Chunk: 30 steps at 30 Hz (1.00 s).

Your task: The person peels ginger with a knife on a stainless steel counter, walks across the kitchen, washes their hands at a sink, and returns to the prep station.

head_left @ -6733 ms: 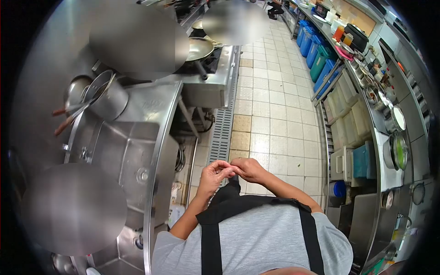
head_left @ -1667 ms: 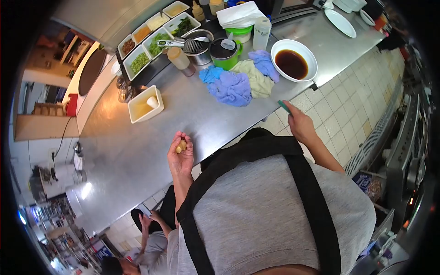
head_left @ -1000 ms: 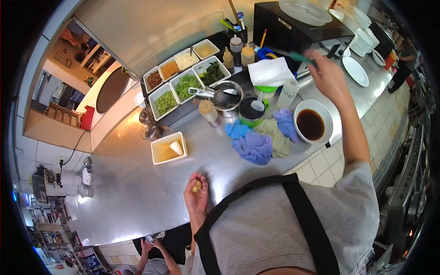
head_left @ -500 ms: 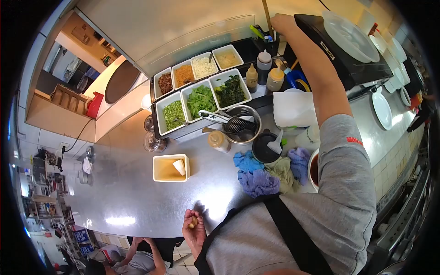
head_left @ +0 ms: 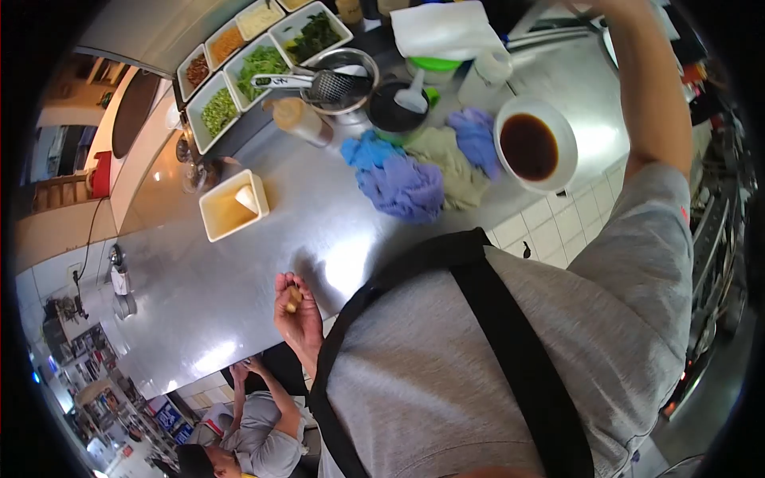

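Note:
My left hand (head_left: 300,320) is at the front edge of the steel counter, palm up, its fingers curled round a small yellowish-brown piece (head_left: 294,299) whose kind I cannot make out. Beyond it on the counter stands a cream rectangular tub (head_left: 225,229) with a white piece (head_left: 246,199) inside. My right arm reaches to the far right. Its hand (head_left: 606,5) is smeared and cut off by the top edge, so its fingers do not show clearly.
White trays of chopped greens (head_left: 217,112) and other toppings line the back. Nearby are a steel bowl (head_left: 368,62) with utensils, a squeeze bottle (head_left: 301,121), crumpled cloths (head_left: 402,188) and a white bowl of dark liquid (head_left: 530,147). Another person (head_left: 259,426) sits below the counter's edge.
The view has swung to the right, bringing the bowl of dark liquid into full sight. My right hand has left the utensil holder at the back. My left hand keeps the small piece.

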Motion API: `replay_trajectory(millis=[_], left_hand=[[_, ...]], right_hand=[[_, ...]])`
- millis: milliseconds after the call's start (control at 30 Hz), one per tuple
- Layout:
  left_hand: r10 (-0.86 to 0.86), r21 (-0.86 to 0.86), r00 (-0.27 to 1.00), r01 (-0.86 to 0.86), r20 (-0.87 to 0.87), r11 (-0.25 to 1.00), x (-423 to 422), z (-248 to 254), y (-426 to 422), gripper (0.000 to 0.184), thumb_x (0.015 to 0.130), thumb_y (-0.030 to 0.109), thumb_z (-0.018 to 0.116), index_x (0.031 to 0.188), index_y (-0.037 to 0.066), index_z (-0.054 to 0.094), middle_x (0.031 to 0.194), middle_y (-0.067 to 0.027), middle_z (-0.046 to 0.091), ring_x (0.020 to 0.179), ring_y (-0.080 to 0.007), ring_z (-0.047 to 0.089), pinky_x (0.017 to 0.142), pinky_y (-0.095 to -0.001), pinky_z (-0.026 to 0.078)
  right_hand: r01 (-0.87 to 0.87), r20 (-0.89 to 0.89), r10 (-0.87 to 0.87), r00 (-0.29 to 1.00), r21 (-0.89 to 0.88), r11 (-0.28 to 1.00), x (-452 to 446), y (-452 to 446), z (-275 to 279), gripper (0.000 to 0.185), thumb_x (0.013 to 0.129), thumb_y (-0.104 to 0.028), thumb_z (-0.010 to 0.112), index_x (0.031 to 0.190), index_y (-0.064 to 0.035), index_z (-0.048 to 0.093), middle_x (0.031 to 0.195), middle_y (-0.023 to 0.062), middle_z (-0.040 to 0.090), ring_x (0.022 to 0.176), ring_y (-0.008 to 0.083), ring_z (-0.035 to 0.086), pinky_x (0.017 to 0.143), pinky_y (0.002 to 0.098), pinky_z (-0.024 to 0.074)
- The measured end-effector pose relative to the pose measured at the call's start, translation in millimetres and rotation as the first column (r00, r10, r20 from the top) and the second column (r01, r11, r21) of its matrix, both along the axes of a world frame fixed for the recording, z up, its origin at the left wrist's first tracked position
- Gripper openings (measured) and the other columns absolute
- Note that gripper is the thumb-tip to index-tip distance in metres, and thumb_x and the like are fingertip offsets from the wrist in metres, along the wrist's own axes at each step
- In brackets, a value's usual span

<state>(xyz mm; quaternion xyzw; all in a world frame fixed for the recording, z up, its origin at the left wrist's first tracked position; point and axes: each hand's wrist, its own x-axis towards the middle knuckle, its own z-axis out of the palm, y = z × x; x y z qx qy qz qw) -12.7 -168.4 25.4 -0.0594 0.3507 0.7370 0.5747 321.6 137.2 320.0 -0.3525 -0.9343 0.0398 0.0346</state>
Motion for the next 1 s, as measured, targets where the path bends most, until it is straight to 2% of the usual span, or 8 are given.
replay_trajectory(millis=[67, 133, 200, 367, 533, 700, 800, 1000], left_hand=[[-0.064, 0.024, 0.998, 0.064, 0.008, 0.998, -5.8, -1.1, -5.2, 0.029, 0.077, -0.009, 0.051, 0.106, -0.009, 0.052, 0.102, -0.0176, 0.058, 0.098, -0.0279, 0.057, 0.09, -0.0347, 0.049], [-0.128, 0.039, 0.992, 0.128, 0.011, 0.991, -8.9, 3.2, -9.9, 0.029, 0.077, -0.007, 0.052, 0.106, -0.007, 0.053, 0.101, -0.0174, 0.058, 0.095, -0.0276, 0.058, 0.086, -0.0332, 0.051], [-0.184, 0.054, 0.983, 0.184, -0.013, 0.981, -14.9, 4.9, -14.7, 0.03, 0.077, -0.006, 0.053, 0.106, -0.006, 0.054, 0.101, -0.0171, 0.058, 0.094, -0.0272, 0.058, 0.083, -0.0321, 0.051], [-0.204, -0.039, 0.977, 0.201, -0.067, 0.979, -20.6, 13.9, -26.4, 0.03, 0.077, -0.004, 0.051, 0.107, -0.004, 0.054, 0.098, -0.0145, 0.058, 0.091, -0.0253, 0.058, 0.08, -0.0313, 0.051], [-0.218, -0.014, 0.975, 0.218, -0.029, 0.976, -43.1, 9.9, -58.1, 0.032, 0.075, -0.004, 0.05, 0.107, -0.003, 0.054, 0.098, -0.0136, 0.058, 0.09, -0.0247, 0.058, 0.08, -0.0308, 0.05], [-0.135, 0.053, 0.991, 0.135, 0.011, 0.989, -73.7, 0.8, -102.8, 0.029, 0.077, -0.005, 0.05, 0.105, -0.005, 0.054, 0.099, -0.0157, 0.058, 0.092, -0.0263, 0.058, 0.084, -0.0322, 0.05], [-0.049, 0.045, 0.998, 0.047, 0.032, 0.998, -88.5, -1.3, -131.7, 0.028, 0.077, -0.007, 0.05, 0.105, -0.006, 0.055, 0.1, -0.0168, 0.059, 0.094, -0.0271, 0.058, 0.088, -0.0334, 0.05], [0.072, -0.041, 0.997, -0.074, -0.036, 0.996, -102.9, -4.0, -167.0, 0.03, 0.075, -0.006, 0.05, 0.105, -0.005, 0.054, 0.098, -0.0144, 0.059, 0.089, -0.0256, 0.058, 0.079, -0.03, 0.051]], right_hand=[[0.065, 0.127, -0.057, 0.99, -0.059, 0.996, 23.7, -56.7, -45.3, 0.017, 0.082, -0.015, 0.056, 0.093, -0.0064, 0.066, 0.087, 0.011, 0.065, 0.09, 0.026, 0.062, 0.076, 0.0398, 0.0494], [0.051, 0.357, 0.016, 0.934, -0.176, 0.983, 23.9, -99.2, -79.9, 0.016, 0.081, -0.016, 0.059, 0.09, -0.0041, 0.066, 0.085, 0.0126, 0.064, 0.086, 0.0289, 0.062, 0.076, 0.0401, 0.0483], [0.14, 0.316, -0.045, 0.948, -0.285, 0.948, 24.2, -125.9, -130.6, 0.021, 0.081, -0.016, 0.059, 0.099, -0.0059, 0.063, 0.091, 0.0139, 0.064, 0.087, 0.0316, 0.061, 0.077, 0.0404, 0.048], [0.334, 0.038, -0.333, 0.942, -0.015, 0.943, 16.6, -165.6, -274.6, 0.042, 0.074, -0.016, 0.065, 0.114, -0.0087, 0.052, 0.102, 0.0171, 0.06, 0.09, 0.0332, 0.06, 0.074, 0.0423, 0.0489], [0.512, -0.12, -0.529, 0.84, -0.146, 0.846, 14.6, -225.2, -262.9, 0.037, 0.069, -0.02, 0.064, 0.103, -0.0062, 0.055, 0.099, 0.0166, 0.059, 0.084, 0.0357, 0.06, 0.073, 0.0446, 0.0488], [0.194, -0.252, -0.165, 0.954, 0.096, 0.976, 9.2, -273.1, -271.9, 0.039, 0.061, -0.017, 0.072, 0.098, -0.0096, 0.06, 0.103, 0.0112, 0.055, 0.093, 0.0313, 0.053, 0.08, 0.0414, 0.0448], [0.198, -0.345, -0.209, 0.915, -0.067, 0.978, -28.2, -290.2, -289.1, 0.041, 0.059, -0.014, 0.074, 0.097, -0.0097, 0.061, 0.106, 0.01, 0.052, 0.099, 0.0305, 0.049, 0.085, 0.0396, 0.0421], [0.183, -0.333, -0.16, 0.929, 0.037, 0.982, -138.1, -224.3, -315.0, 0.037, 0.07, -0.022, 0.071, 0.105, -0.0111, 0.062, 0.112, 0.0127, 0.051, 0.104, 0.0312, 0.047, 0.088, 0.0389, 0.0415]])
